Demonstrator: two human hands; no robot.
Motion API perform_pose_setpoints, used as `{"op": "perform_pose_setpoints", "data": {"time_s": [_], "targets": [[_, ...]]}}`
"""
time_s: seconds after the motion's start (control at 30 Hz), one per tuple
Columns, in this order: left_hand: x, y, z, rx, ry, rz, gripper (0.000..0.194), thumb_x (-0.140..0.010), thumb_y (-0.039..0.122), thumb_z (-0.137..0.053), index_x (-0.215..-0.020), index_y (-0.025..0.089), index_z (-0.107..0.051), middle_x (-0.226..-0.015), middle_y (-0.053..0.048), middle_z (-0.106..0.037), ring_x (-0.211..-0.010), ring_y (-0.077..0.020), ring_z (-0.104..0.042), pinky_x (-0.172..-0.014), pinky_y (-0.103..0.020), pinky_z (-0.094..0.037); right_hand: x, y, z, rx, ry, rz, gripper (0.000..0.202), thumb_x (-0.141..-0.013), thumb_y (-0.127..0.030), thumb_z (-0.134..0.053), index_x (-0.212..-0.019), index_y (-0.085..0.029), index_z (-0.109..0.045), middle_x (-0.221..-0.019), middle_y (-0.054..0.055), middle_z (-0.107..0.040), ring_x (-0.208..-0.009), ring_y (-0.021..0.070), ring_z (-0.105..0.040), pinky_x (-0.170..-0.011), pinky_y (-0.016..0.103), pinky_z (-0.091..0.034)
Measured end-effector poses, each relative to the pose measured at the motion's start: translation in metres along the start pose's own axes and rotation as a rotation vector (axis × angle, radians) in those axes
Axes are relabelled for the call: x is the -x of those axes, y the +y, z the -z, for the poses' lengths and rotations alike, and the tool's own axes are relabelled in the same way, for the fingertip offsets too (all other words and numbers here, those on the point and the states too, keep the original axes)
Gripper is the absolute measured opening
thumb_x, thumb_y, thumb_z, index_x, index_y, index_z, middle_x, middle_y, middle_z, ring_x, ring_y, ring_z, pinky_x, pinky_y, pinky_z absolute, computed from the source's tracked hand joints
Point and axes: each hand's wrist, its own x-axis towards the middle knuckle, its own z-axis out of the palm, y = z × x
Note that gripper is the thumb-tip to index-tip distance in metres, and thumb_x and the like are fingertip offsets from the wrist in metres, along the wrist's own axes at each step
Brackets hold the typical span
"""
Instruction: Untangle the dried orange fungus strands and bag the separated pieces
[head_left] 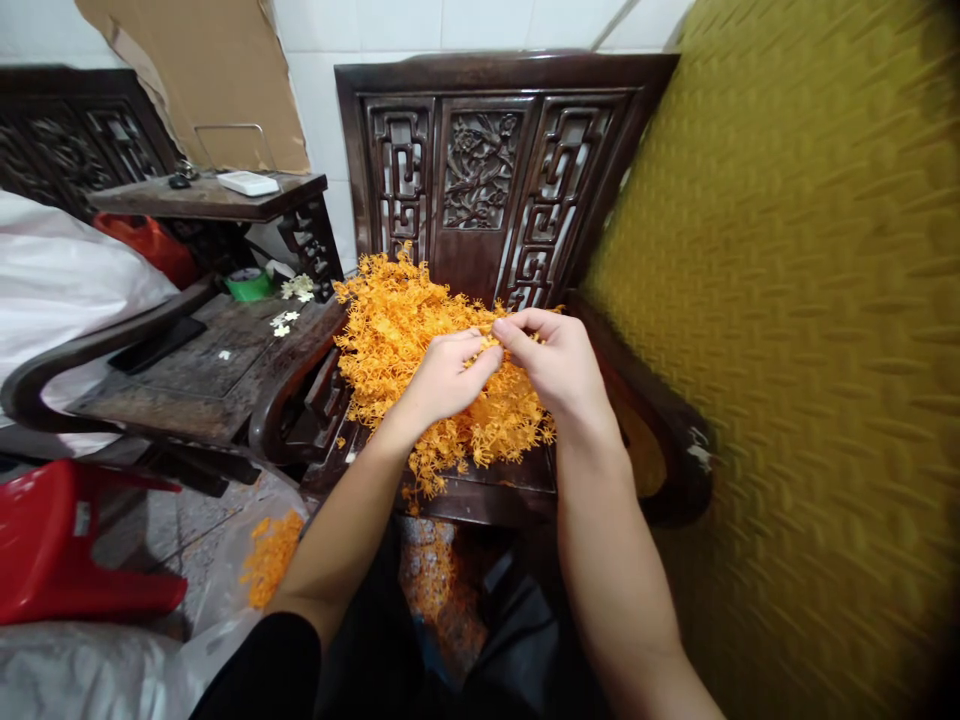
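Observation:
A big heap of orange plastic flower pieces [397, 330] covers the seat of a dark carved wooden chair [472, 245]. Over the heap, my left hand [454, 372] and my right hand [551, 360] meet with their fingertips almost touching. Both are closed in a pinch around small orange flower pieces [489, 343], partly hidden by the fingers. Some of the heap hangs over the front edge of the seat.
On the left, a second wooden chair [195, 370] carries green tape [249, 284] and pale small pieces [285, 322]. A red stool [67, 540] and a plastic bag with orange pieces [271, 555] stand lower left. A yellow textured panel [795, 300] closes off the right.

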Motion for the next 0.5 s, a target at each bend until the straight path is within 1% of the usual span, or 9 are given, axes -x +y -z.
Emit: {"op": "perform_pose_setpoints", "data": {"time_s": [0.13, 0.2, 0.23, 0.3, 0.33, 0.37, 0.4, 0.47, 0.5], "targets": [[-0.001, 0.004, -0.001, 0.012, 0.038, -0.013, 0.038, -0.100, 0.025, -0.053, -0.062, 0.019, -0.052, -0.066, -0.001, -0.052, -0.066, -0.0144, -0.050, -0.068, -0.033, -0.039, -0.002, -0.001, -0.009, 0.062, 0.087, 0.030, 0.039, -0.081, -0.056, -0.080, -0.072, -0.019, -0.072, -0.066, 0.000, -0.065, -0.065, 0.0138, -0.056, -0.066, 0.030, -0.046], [0.001, 0.011, -0.001, 0.022, 0.035, 0.004, 0.038, -0.099, 0.024, -0.053, -0.061, 0.019, -0.050, -0.065, 0.000, -0.051, -0.065, -0.0143, -0.048, -0.067, -0.033, -0.038, -0.007, 0.005, -0.007, 0.087, 0.139, 0.053, 0.039, -0.081, -0.057, -0.080, -0.073, -0.019, -0.072, -0.069, 0.001, -0.066, -0.067, 0.0146, -0.057, -0.066, 0.031, -0.046], [0.003, 0.016, -0.002, 0.041, -0.001, 0.010, 0.039, -0.098, 0.023, -0.053, -0.060, 0.019, -0.050, -0.064, 0.000, -0.051, -0.064, -0.0142, -0.048, -0.066, -0.033, -0.038, -0.011, 0.010, -0.003, 0.104, 0.210, 0.075, 0.039, -0.080, -0.056, -0.080, -0.073, -0.019, -0.072, -0.070, 0.001, -0.066, -0.067, 0.0145, -0.057, -0.066, 0.031, -0.045], [0.007, 0.027, 0.000, 0.111, -0.125, -0.001, 0.040, -0.098, 0.023, -0.052, -0.058, 0.019, -0.051, -0.065, -0.001, -0.052, -0.064, -0.0139, -0.048, -0.066, -0.032, -0.039, -0.019, 0.021, 0.010, 0.109, 0.403, 0.083, 0.039, -0.079, -0.055, -0.081, -0.072, -0.018, -0.069, -0.065, 0.000, -0.061, -0.062, 0.0131, -0.052, -0.061, 0.030, -0.042], [0.009, 0.032, 0.001, 0.154, -0.189, -0.009, 0.040, -0.098, 0.024, -0.052, -0.058, 0.019, -0.054, -0.067, -0.001, -0.054, -0.064, -0.0137, -0.050, -0.066, -0.032, -0.040, -0.022, 0.026, 0.019, 0.083, 0.494, 0.059, 0.041, -0.078, -0.056, -0.082, -0.070, -0.018, -0.067, -0.061, -0.002, -0.056, -0.057, 0.0118, -0.047, -0.056, 0.029, -0.038], [0.010, 0.035, 0.003, 0.190, -0.233, -0.005, 0.040, -0.099, 0.024, -0.051, -0.061, 0.018, -0.058, -0.068, -0.002, -0.056, -0.065, -0.0136, -0.051, -0.067, -0.032, -0.041, -0.023, 0.029, 0.027, 0.030, 0.521, 0.007, 0.043, -0.077, -0.057, -0.083, -0.069, -0.019, -0.066, -0.056, -0.004, -0.050, -0.052, 0.0105, -0.041, -0.052, 0.028, -0.034], [0.010, 0.036, 0.006, 0.214, -0.250, 0.015, 0.038, -0.100, 0.025, -0.051, -0.064, 0.018, -0.063, -0.070, -0.002, -0.058, -0.066, -0.0134, -0.052, -0.067, -0.031, -0.042, -0.023, 0.030, 0.034, -0.017, 0.503, -0.027, 0.043, -0.075, -0.057, -0.084, -0.070, -0.019, -0.066, -0.054, -0.005, -0.047, -0.049, 0.0096, -0.037, -0.049, 0.028, -0.030], [0.009, 0.029, 0.010, 0.239, -0.204, 0.100, 0.033, -0.099, 0.027, -0.052, -0.074, 0.019, -0.071, -0.071, -0.001, -0.058, -0.066, -0.0132, -0.052, -0.066, -0.030, -0.042, -0.017, 0.026, 0.041, -0.038, 0.421, -0.022, 0.040, -0.075, -0.055, -0.086, -0.074, -0.018, -0.070, -0.054, -0.005, -0.048, -0.048, 0.0091, -0.037, -0.049, 0.027, -0.027], [0.008, 0.023, 0.011, 0.250, -0.174, 0.155, 0.030, -0.099, 0.029, -0.053, -0.079, 0.019, -0.073, -0.069, -0.001, -0.057, -0.066, -0.0131, -0.051, -0.064, -0.029, -0.041, -0.013, 0.021, 0.039, -0.011, 0.374, 0.005, 0.037, -0.077, -0.053, -0.086, -0.076, -0.018, -0.072, -0.055, -0.004, -0.051, -0.049, 0.0092, -0.039, -0.049, 0.027, -0.028]]}}
